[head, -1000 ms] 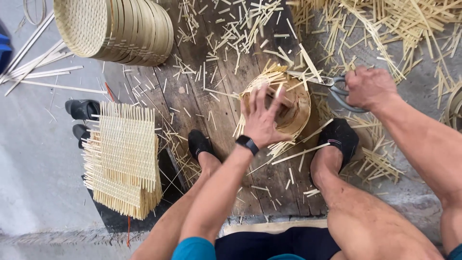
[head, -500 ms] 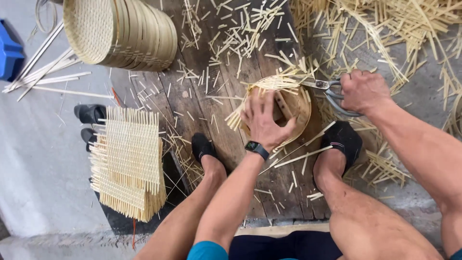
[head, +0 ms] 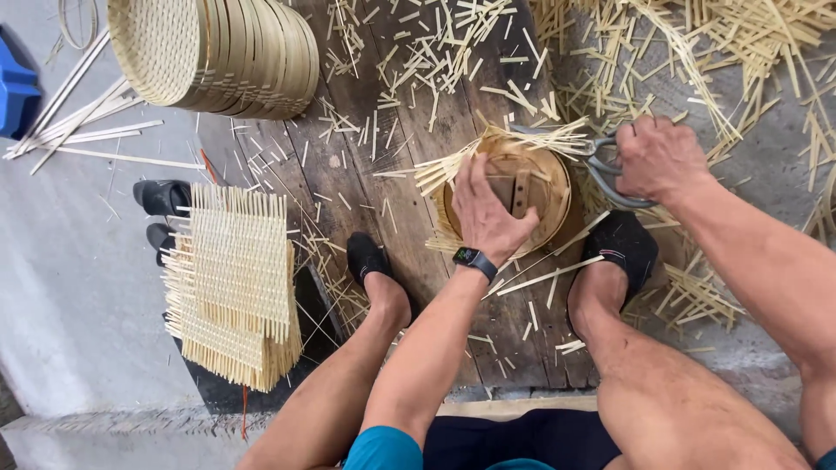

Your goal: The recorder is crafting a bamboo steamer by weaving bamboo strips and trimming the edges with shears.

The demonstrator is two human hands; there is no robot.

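A round bamboo frame (head: pixel 547 178) with a woven mat under it lies on the dark wooden boards (head: pixel 366 174) between my feet. Loose strip ends (head: pixel 453 170) stick out around its rim. My left hand (head: pixel 486 213), with a dark watch on the wrist, presses down on the frame's near left side. My right hand (head: pixel 659 158) grips the handles of metal shears (head: pixel 601 165), whose blades reach the strip ends at the frame's far right edge.
A stack of round woven trays (head: pixel 218 57) lies on its side at the upper left. Square woven mats (head: pixel 231 283) are piled at the left beside black sandals (head: pixel 161 198). Cut bamboo offcuts (head: pixel 731 52) litter the boards and floor. A blue object (head: pixel 16 87) sits at the far left.
The frame has been turned a little under my left hand, which now lies flatter on it. The shears stay at the far right rim.
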